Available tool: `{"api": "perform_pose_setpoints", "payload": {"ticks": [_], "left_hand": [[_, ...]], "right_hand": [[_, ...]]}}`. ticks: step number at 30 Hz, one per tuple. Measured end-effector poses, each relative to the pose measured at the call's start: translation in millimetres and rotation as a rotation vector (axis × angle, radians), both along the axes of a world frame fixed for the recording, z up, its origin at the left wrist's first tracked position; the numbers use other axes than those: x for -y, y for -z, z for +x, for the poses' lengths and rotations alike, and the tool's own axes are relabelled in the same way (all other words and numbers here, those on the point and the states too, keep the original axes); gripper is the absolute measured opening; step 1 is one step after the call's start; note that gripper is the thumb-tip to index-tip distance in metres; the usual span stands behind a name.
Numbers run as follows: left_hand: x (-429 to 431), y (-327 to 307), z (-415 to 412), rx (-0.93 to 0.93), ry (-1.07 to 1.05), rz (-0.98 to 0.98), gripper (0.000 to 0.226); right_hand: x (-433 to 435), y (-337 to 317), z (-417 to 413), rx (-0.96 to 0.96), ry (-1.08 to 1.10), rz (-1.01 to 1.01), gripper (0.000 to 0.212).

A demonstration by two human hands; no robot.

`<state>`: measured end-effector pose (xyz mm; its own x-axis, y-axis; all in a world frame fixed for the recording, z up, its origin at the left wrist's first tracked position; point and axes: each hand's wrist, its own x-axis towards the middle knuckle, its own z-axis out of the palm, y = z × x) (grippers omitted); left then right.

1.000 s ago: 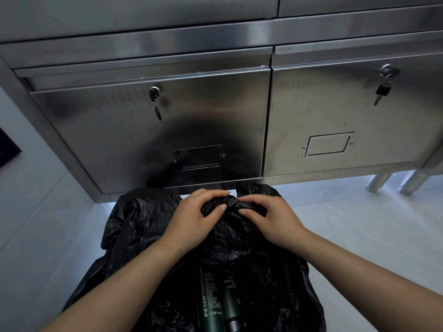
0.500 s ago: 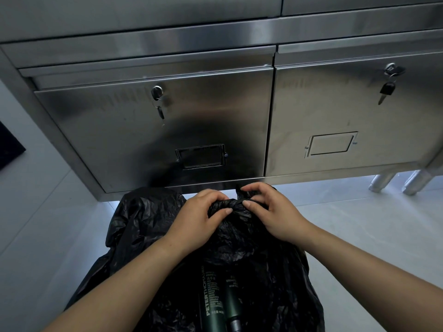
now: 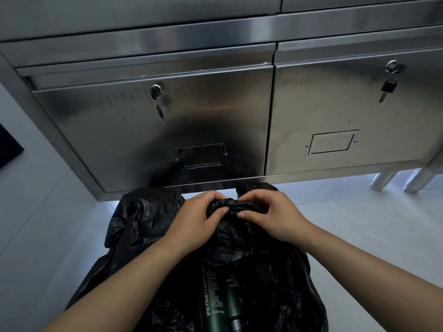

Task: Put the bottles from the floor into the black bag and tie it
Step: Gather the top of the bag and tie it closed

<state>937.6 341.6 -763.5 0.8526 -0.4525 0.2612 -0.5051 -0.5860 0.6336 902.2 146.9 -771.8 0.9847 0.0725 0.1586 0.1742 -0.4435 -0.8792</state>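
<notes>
Black crinkled bag (image 3: 143, 226), dark green bottles (image 3: 213, 295) — white lettering, silver steel cabinet (image 3: 323, 111)

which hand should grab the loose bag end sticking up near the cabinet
Right, likely: the loose end of the bag stands just behind the right hand, while the left hand pinches the twist on the far side and would have to cross over.

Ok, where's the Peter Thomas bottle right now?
In the head view the Peter Thomas bottle lies at the bottom centre, among the folds of the black bag, with a smaller dark bottle just to its right.
</notes>
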Motion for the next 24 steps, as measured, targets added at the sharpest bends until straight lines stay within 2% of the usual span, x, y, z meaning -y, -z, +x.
{"api": "perform_pose_setpoints", "payload": {"ticks": [5,9,16,21,24], "left_hand": [[0.1,-4.0,-0.3,-0.038,0.099,-0.046,0.034],[2.0,-4.0,-0.2,-0.091,0.090,-0.109,0.024],[3.3,-1.9,6.2,-0.182,0.018,-0.148,0.013],[3.3,-4.8,7.5,-0.167,0.033,-0.118,0.014],[2.3,-5.1,5.8,-0.123,0.043,-0.065,0.010]], "right_hand": [[-1.9,-2.8,1.1,-0.035,-0.047,0.208,0.021],[-2.2,-3.8,0.9,-0.089,-0.107,0.317,0.019],[-1.9,-7.3,-0.6,-0.073,-0.157,0.369,0.028],[-2.1,-7.1,1.8,-0.080,-0.141,0.436,0.027],[-2.7,-5.2,1.6,-0.052,-0.127,0.370,0.025]]}}
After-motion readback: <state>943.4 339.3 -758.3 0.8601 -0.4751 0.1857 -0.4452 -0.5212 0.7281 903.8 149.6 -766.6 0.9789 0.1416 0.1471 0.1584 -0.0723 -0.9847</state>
